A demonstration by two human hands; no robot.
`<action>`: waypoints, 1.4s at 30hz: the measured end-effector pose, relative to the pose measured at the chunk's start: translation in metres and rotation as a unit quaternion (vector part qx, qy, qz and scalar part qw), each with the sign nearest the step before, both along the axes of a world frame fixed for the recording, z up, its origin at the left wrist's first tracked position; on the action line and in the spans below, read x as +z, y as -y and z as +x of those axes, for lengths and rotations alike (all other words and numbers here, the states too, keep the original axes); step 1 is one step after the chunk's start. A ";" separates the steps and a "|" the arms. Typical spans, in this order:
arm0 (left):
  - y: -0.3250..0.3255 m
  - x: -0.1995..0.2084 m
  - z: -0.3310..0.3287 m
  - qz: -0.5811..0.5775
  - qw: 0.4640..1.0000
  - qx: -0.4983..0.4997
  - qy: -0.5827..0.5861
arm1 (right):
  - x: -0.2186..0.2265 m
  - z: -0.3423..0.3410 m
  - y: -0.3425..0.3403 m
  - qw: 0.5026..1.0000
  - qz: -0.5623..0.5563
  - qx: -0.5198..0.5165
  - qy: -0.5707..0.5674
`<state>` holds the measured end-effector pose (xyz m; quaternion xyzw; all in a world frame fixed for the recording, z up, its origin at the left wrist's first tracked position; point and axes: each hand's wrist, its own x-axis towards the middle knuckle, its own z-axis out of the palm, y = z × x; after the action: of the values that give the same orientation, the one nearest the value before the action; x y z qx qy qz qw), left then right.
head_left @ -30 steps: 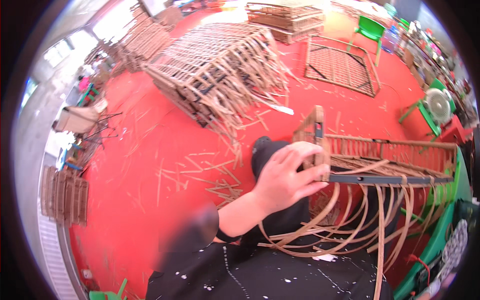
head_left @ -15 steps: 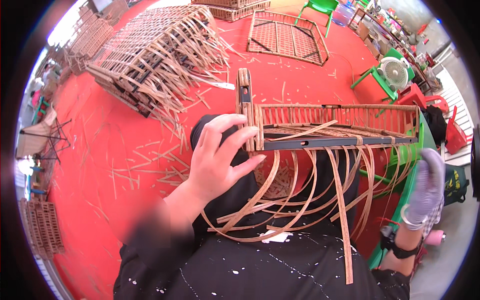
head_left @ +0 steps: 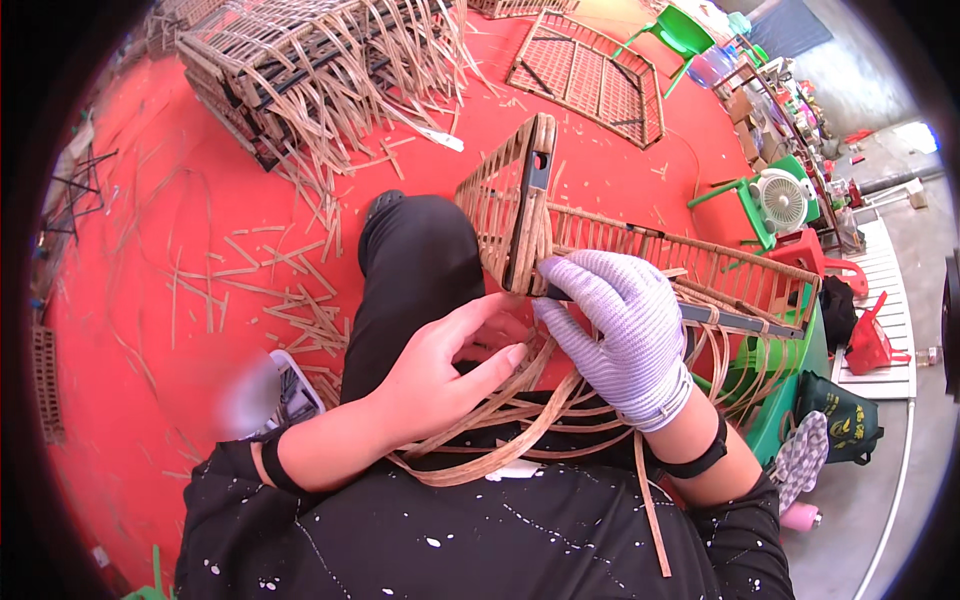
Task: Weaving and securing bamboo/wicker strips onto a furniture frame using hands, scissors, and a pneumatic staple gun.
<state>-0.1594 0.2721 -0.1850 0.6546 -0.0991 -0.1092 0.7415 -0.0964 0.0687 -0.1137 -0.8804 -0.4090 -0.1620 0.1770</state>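
On my lap rests a rattan frame (head_left: 690,250) with a dark rail, its end panel rising at the left. My right hand (head_left: 625,335), in a pale grey knit glove, is closed on the frame's near corner, thumb and forefinger gripping it. Just below that corner is my bare left hand (head_left: 445,375), its fingers curved and thumb apart. The left forefinger reaches the corner's underside; whether it touches is unclear. Loose rattan strips (head_left: 500,455) hang from the frame in loops across my lap, passing close to the left thumb.
A large woven rattan piece (head_left: 310,75) with loose ends stands far left. A flat rattan panel (head_left: 590,80) lies on the red floor. Right are a white fan (head_left: 780,200) on a green chair, a red stool (head_left: 875,340) and a dark green bag (head_left: 840,415). Cut strips (head_left: 300,310) litter the floor.
My right hand has come in from the far right to the frame's corner. My left hand has let go of the upright and dropped below it. The frame has tilted, its right end lower.
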 end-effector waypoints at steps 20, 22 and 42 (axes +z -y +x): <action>0.009 -0.006 -0.001 0.010 0.995 -0.064 -0.077 | 0.002 0.015 0.003 0.999 -0.039 0.005 -0.025; 0.011 -0.002 -0.003 0.019 0.995 -0.058 -0.076 | -0.001 0.012 0.003 0.993 -0.112 -0.004 -0.031; 0.022 -0.005 -0.001 0.054 0.997 -0.027 -0.051 | 0.010 0.015 -0.005 0.988 -0.157 0.011 -0.007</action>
<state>-0.1607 0.2506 -0.1904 0.6846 -0.0724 -0.1673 0.7057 -0.0812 0.0741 -0.1037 -0.8937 -0.4381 -0.0878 0.0414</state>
